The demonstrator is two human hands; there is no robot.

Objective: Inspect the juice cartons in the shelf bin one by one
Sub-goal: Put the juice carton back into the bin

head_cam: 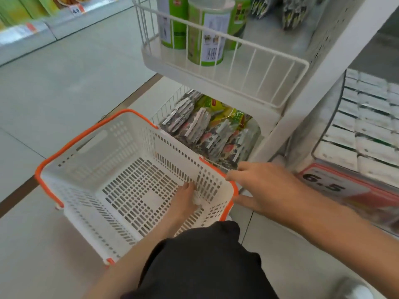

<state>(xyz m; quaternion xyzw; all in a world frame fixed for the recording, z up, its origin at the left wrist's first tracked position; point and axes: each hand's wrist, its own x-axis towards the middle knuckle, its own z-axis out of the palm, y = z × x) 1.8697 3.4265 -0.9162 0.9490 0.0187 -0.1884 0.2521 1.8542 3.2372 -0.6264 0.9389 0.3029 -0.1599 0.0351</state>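
Cartons [367,126] are sitting stacked nearby. Your right hand [263,186] is spreading by the basket [86,137] rim, your left hand [184,198] pinching a white scrap [197,200].

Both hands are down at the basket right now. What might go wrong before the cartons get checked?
1. The left hand is deep in the white perforated plastic basket with the orange rim, on something small and white; it may be slow to reach the cartons.
2. The white cartons look tightly packed in the wire bin; pulling one may drag its neighbours.
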